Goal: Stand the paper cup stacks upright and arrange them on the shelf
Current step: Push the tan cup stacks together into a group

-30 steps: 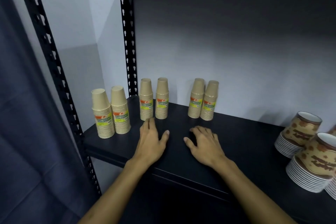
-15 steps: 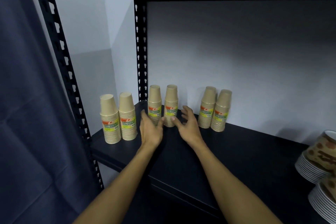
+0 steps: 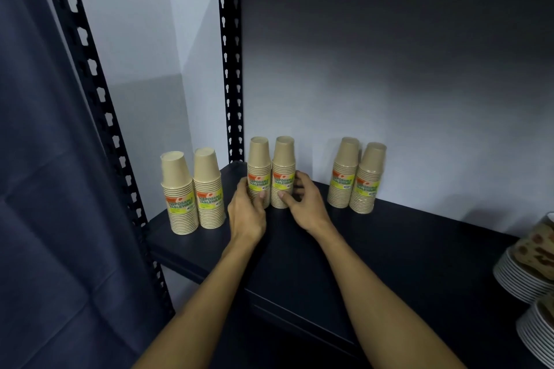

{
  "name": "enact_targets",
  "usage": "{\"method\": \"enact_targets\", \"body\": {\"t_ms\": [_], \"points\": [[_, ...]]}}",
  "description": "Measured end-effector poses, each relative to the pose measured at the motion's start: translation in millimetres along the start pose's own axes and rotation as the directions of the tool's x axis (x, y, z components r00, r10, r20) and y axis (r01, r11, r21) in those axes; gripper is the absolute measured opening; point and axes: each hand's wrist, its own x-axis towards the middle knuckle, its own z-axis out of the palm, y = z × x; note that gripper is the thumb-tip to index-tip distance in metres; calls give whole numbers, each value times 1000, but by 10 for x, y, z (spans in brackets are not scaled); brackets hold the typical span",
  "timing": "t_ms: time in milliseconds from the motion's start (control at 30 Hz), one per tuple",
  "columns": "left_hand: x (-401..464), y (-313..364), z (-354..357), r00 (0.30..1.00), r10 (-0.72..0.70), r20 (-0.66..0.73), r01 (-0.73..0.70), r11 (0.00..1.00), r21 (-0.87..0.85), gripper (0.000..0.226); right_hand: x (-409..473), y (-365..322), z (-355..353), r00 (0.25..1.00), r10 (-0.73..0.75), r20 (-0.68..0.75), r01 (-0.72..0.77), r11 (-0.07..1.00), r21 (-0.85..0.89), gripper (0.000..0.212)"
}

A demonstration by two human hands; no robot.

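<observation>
Three pairs of tan paper cup stacks with yellow labels stand upright, mouths down, on the black shelf [image 3: 389, 243]. The left pair [image 3: 193, 189] is near the front left corner. The middle pair [image 3: 271, 165] stands by the back post, and the right pair [image 3: 356, 174] stands against the back wall. My left hand [image 3: 247, 207] grips the left side of the middle pair, thumb on the front. My right hand [image 3: 302, 202] wraps around its right side, fingers behind the stack.
Stacks of patterned paper bowls [image 3: 527, 266] lie tilted at the shelf's right edge. Black perforated posts [image 3: 230, 75] frame the left side. A dark blue curtain [image 3: 45, 189] hangs at the far left. A shelf board runs overhead.
Both hands rose from flat on the shelf, moved forward and closed around the middle pair of cup stacks. The camera moved closer and to the left.
</observation>
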Motion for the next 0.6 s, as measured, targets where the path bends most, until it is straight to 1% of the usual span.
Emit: {"method": "enact_targets", "body": {"t_ms": [333,467,600], "points": [[-73,80,-82,995,16,101,-18,1000,18,43,-173,-19,-100,999,27,-18,-27,999,-19,47],[-101,103,-114,981,54,184,-59,998,21,47,-306,-37,-196,998,33,-44,-35,999,-32,45],[-135,135,-99,947,130,295,-131,991,-18,51,-486,-28,-402,997,41,-69,-46,997,-67,44]]}}
